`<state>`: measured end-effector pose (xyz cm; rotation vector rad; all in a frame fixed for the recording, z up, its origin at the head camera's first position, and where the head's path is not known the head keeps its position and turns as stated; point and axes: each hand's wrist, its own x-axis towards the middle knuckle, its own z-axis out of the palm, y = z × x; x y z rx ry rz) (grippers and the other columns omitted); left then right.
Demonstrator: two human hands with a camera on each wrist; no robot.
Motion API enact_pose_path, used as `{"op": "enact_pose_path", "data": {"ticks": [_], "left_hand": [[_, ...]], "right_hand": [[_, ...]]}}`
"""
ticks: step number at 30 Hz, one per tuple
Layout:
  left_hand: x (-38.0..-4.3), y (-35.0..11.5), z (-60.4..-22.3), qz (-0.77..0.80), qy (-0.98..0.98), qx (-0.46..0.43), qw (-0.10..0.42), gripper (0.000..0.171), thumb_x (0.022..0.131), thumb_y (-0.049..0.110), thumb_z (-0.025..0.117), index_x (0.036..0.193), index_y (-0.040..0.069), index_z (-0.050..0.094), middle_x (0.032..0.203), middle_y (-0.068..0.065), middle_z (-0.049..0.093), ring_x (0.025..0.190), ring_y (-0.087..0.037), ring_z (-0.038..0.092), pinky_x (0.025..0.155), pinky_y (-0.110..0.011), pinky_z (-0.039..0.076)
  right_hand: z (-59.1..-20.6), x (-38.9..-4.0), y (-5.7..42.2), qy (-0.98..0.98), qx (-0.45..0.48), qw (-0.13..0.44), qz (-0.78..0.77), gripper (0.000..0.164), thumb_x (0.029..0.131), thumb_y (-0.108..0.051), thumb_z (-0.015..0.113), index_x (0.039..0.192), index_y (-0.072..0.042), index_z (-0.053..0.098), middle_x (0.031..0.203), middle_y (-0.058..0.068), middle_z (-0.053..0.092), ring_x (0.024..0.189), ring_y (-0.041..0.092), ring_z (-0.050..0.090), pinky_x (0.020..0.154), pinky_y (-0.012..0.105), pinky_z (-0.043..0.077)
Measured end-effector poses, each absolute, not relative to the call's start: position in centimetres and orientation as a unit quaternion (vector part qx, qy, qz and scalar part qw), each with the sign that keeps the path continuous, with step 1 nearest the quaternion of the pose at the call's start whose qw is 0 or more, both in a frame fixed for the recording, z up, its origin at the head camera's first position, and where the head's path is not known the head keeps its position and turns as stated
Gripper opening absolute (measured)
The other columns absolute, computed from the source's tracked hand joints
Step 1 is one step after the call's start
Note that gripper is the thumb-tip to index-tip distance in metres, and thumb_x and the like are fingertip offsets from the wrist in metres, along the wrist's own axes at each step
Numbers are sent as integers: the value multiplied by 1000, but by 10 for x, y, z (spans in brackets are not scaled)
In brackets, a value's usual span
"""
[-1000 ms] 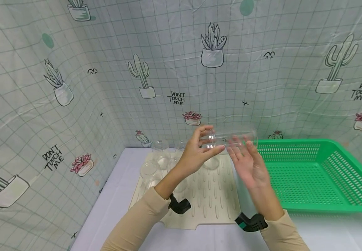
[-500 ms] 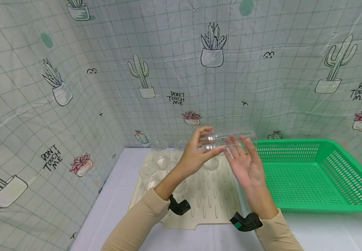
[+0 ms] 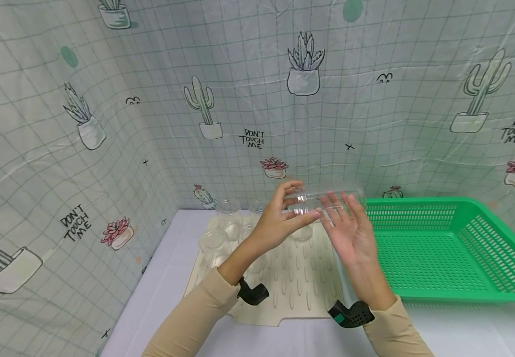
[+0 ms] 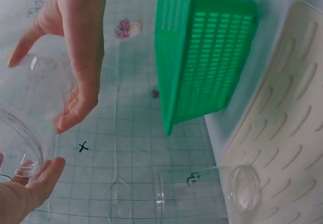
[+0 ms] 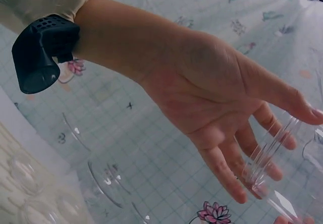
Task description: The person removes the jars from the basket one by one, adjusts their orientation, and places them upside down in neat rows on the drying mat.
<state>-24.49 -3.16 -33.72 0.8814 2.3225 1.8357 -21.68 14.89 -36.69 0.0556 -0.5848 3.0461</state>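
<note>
A clear, straight-sided jar (image 3: 313, 200) is held nearly level above the back of a cream ridged mat (image 3: 302, 300). My left hand (image 3: 277, 220) grips its ringed end, thumb below and fingers behind. My right hand (image 3: 352, 235) has its palm turned up toward the head camera, and its long fingers lie behind the jar's other end, seen through the clear wall. In the right wrist view the right thumb (image 5: 282, 93) lies along one side of the jar, the fingers on the other. Contact of each right finger is hard to tell through the plastic.
Several similar clear jars (image 3: 214, 241) stand on the mat's left half; another (image 4: 199, 193) stands at its back. A green slotted basket (image 3: 431, 263) sits to the right on a white-covered table (image 3: 163, 277). A printed cloth hangs behind and at left.
My right hand has shifted a little left along the jar, its fingers reaching farther behind it. The jar has dipped slightly. My left hand keeps its grip.
</note>
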Motion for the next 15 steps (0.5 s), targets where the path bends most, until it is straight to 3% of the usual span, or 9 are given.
{"op": "enact_pose_path", "data": {"ticks": [4,10,15], "left_hand": [[-244,-35,-334,578,761,295,12,77,92,25,75,154,20,29,153,0,36,137,-22,42,107,-36,43],[-244,-44,-329,555,772,308,-24,79,91,24,76,154,15,29,153,2,36,140,-23,38,109,-35,40],[-244,-56,-325,530,788,309,-54,79,91,28,76,154,21,29,154,5,35,140,-17,37,109,-34,40]], "right_hand": [[-365,-218,151,-193,17,19,981,55,97,-21,64,140,-16,31,144,7,41,144,27,29,110,37,38],[-363,-220,156,-209,15,12,978,39,97,-20,65,128,-14,42,139,6,44,143,26,29,114,37,30],[-363,-223,161,-234,32,11,972,27,97,-18,63,119,-14,47,132,7,45,136,26,36,106,37,39]]}}
